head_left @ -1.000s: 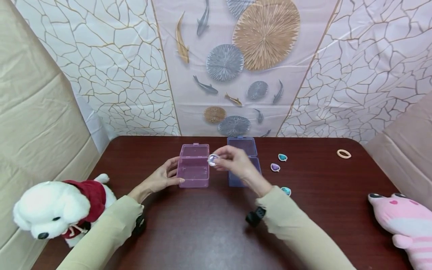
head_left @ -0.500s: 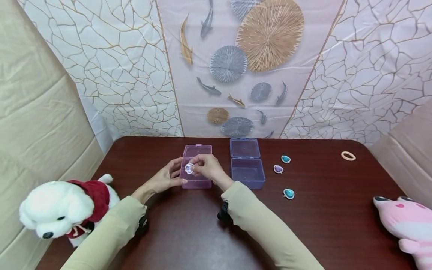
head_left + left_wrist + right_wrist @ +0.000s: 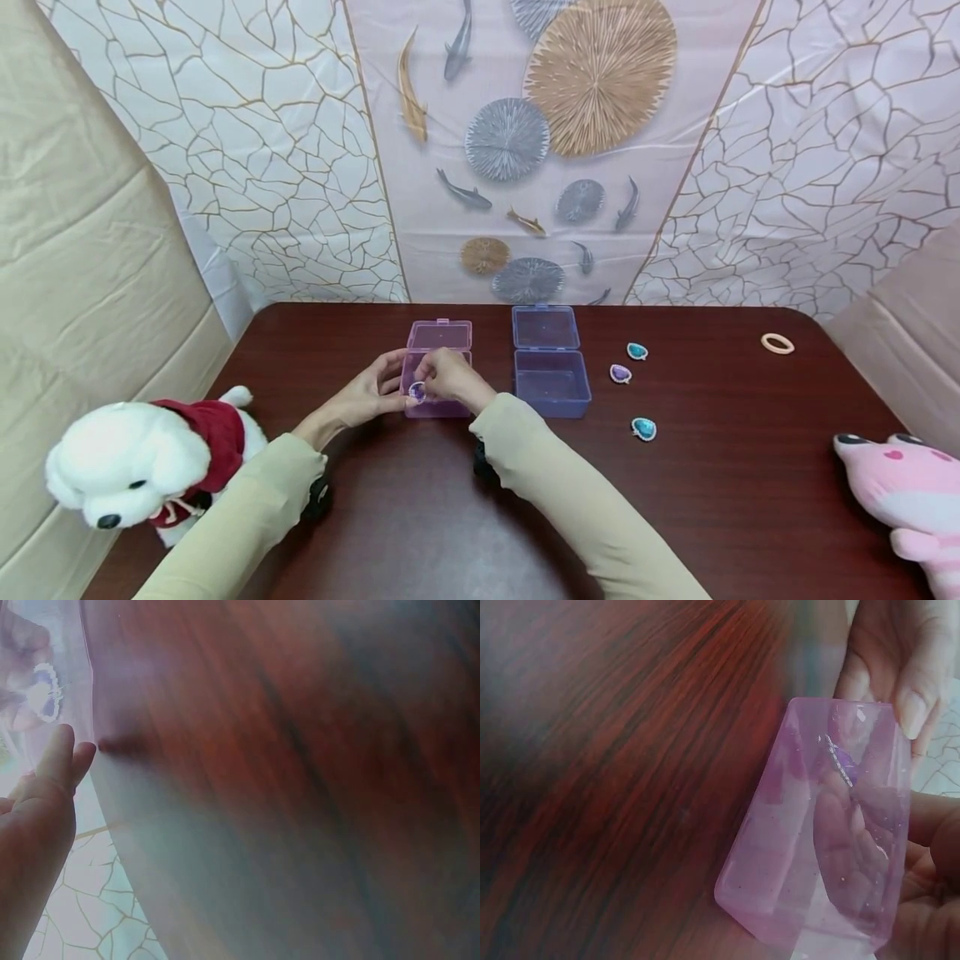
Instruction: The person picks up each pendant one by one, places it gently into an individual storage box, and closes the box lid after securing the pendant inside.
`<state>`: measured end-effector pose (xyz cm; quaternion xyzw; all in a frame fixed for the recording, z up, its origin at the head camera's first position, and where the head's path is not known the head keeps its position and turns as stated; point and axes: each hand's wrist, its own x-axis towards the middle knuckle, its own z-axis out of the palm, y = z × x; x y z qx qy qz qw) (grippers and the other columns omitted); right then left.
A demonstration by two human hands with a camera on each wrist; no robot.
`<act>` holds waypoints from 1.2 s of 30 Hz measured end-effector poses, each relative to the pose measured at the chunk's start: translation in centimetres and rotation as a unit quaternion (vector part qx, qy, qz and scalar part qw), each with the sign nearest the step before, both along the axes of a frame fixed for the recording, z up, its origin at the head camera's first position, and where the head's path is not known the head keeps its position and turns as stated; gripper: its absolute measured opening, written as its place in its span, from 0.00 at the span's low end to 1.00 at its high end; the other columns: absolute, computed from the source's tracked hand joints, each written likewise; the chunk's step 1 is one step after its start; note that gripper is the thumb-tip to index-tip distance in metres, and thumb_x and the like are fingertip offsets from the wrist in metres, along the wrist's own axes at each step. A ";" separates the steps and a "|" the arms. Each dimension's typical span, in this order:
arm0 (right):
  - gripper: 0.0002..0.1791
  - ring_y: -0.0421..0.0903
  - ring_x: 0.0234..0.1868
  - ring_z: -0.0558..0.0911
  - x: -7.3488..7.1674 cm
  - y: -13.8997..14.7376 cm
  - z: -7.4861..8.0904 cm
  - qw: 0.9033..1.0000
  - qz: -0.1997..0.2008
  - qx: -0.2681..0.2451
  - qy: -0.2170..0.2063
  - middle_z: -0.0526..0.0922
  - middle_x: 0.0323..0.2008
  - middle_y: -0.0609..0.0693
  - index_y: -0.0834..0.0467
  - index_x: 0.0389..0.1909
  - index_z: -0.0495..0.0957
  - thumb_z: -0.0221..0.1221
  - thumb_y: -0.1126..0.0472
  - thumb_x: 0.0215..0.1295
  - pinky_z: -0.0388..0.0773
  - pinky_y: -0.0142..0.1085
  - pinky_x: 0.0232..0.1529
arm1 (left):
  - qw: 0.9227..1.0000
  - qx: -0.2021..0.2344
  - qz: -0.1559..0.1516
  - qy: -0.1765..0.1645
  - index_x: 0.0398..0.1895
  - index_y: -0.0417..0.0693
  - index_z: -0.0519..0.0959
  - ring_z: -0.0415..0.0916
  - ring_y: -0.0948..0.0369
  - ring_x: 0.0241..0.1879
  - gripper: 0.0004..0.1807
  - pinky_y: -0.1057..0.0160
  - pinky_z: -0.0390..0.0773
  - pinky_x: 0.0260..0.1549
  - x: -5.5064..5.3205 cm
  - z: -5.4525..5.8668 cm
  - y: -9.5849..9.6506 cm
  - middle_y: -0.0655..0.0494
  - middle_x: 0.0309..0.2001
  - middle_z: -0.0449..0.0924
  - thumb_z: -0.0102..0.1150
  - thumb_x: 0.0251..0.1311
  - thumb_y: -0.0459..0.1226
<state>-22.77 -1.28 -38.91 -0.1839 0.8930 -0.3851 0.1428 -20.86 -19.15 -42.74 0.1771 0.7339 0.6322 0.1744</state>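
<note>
My right hand (image 3: 448,377) reaches down into the pink plastic box (image 3: 448,409) and pinches a purple heart-shaped gem with a sparkling white rim (image 3: 417,391). Through the clear pink wall in the right wrist view, the purple gem (image 3: 845,763) stands tilted at the fingertips, inside the box near its left end. My left hand (image 3: 365,392) holds the box at its left side, thumb at the front corner and fingers farther back. The pink lid (image 3: 441,336) stands raised at the back. In the left wrist view the gem (image 3: 46,694) shows through the wall.
Right of the pink box stands a blue plastic box (image 3: 552,383), lid up. Two teal gems (image 3: 643,429) and a purple gem (image 3: 620,373) lie farther right. A wooden ring (image 3: 777,343) is at the far right. Plush toys, a white dog (image 3: 142,467) and a pink animal (image 3: 900,492), flank the table.
My right hand has carried the gem left from over the blue box to the pink box, then lowered it inside. My left hand keeps its place at the pink box.
</note>
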 end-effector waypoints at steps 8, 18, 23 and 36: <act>0.07 0.42 0.33 0.77 -0.2 -0.5 -0.4 0.994 0.020 0.099 0.042 0.85 0.27 0.51 0.61 0.27 0.85 0.62 0.74 0.48 0.74 0.26 0.34 | 1.000 0.000 -0.006 -0.003 0.70 0.34 0.44 0.49 0.38 0.69 0.45 0.45 0.55 0.67 0.0 0.0 0.0 0.33 0.70 0.46 0.60 0.54 0.26; 0.05 0.43 0.35 0.77 -0.3 -0.7 -0.3 0.992 0.016 0.123 0.025 0.85 0.30 0.50 0.59 0.25 0.86 0.66 0.71 0.48 0.76 0.27 0.37 | 1.000 -0.004 -0.005 -0.010 0.71 0.35 0.44 0.48 0.38 0.69 0.45 0.46 0.56 0.67 0.1 0.3 0.1 0.34 0.70 0.46 0.61 0.55 0.27; 0.04 0.42 0.34 0.76 -0.1 -0.8 -0.2 0.992 0.010 0.123 0.019 0.86 0.33 0.50 0.59 0.27 0.86 0.66 0.70 0.50 0.76 0.28 0.36 | 1.000 -0.009 -0.002 -0.015 0.71 0.37 0.44 0.49 0.39 0.69 0.46 0.46 0.57 0.66 0.1 0.3 0.2 0.35 0.70 0.46 0.62 0.54 0.28; 0.08 0.46 0.34 0.81 0.8 1.4 1.4 0.996 -0.014 0.014 0.092 0.86 0.32 0.53 0.63 0.36 0.84 0.63 0.70 0.54 0.78 0.30 0.36 | 1.000 -0.016 0.001 -0.007 0.70 0.38 0.45 0.51 0.38 0.68 0.45 0.45 0.57 0.66 0.2 0.1 0.2 0.34 0.68 0.49 0.62 0.54 0.28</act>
